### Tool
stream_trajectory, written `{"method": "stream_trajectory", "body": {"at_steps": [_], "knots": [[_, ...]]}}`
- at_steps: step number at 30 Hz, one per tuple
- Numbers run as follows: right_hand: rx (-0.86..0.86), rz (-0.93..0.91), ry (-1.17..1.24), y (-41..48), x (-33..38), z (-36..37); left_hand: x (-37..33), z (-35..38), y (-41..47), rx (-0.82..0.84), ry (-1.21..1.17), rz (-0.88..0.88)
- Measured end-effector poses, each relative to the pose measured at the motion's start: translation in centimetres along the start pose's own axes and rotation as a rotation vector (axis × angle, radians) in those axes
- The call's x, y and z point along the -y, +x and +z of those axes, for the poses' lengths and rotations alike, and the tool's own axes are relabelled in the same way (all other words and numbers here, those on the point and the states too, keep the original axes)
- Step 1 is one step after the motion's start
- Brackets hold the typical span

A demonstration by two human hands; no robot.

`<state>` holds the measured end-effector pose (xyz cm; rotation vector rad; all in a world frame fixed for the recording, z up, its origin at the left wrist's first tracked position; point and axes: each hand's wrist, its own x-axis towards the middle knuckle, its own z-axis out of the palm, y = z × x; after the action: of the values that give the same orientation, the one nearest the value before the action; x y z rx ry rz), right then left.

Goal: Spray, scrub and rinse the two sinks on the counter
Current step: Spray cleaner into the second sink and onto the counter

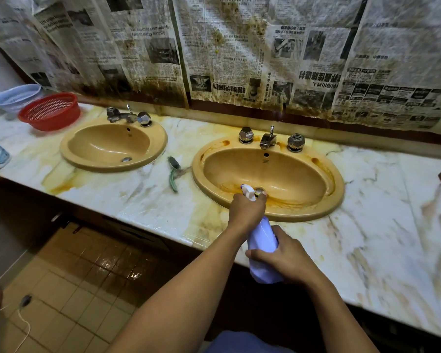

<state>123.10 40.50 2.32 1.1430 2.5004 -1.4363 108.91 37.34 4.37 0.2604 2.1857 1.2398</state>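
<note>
You're on the spray step: left hand [246,208] wrapped round the spray bottle [262,248] trigger head, right hand [287,258] closed on its body, nozzle over the stained right sink [323,200] ahead; left sink [71,159] far left likely wants spraying next, scrub brush [174,173] just left.

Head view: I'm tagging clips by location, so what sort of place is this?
Probably a washroom vanity: two tan sinks with chrome taps set in a stained marble counter, above a tiled floor.
</note>
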Motion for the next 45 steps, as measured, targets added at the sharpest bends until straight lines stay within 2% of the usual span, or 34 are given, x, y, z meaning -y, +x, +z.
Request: {"method": "stream_trajectory", "body": {"at_steps": [8,11,16,23,26,33,36,38,40,42,45], "knots": [[-0.052,-0.012,-0.026,-0.8,-0.3,-0.2,-1.3,0.6,-0.3,-0.061,0.103,0.042],[-0.069,-0.011,-0.002,-0.9,-0.2,-0.6,-1.6,1.1,-0.7,-0.080,0.058,0.073],[-0.101,0.001,0.050,-0.8,-0.4,-1.4,-2.0,1.7,-0.9,-0.022,0.006,0.119],[-0.085,-0.013,0.036,-0.6,-0.6,-1.6,-2.6,1.9,-1.0,-0.134,0.041,0.106],[-0.091,-0.014,0.039,-0.5,-1.0,-1.8,-2.4,2.0,-1.2,-0.079,0.008,0.112],[-0.142,0.011,0.063,0.2,-2.1,-2.6,-1.2,1.9,-1.8,0.233,-0.168,0.100],[-0.108,-0.004,0.081,0.5,-2.5,-3.3,-1.0,1.8,-1.8,0.304,-0.181,0.098],[-0.012,-0.040,0.175,0.7,-3.1,-3.9,-1.0,1.8,-1.6,0.306,-0.221,0.113],[0.050,-0.057,0.378,1.2,-3.9,-5.0,-0.9,1.9,-1.4,0.287,-0.279,0.124],[-0.023,-0.068,0.549,1.9,-4.0,-6.5,-0.7,2.2,-1.0,0.253,-0.335,0.114],[-0.202,-0.097,0.664,2.6,-2.4,-9.2,-0.6,2.9,-0.5,0.219,-0.311,0.130]]}}
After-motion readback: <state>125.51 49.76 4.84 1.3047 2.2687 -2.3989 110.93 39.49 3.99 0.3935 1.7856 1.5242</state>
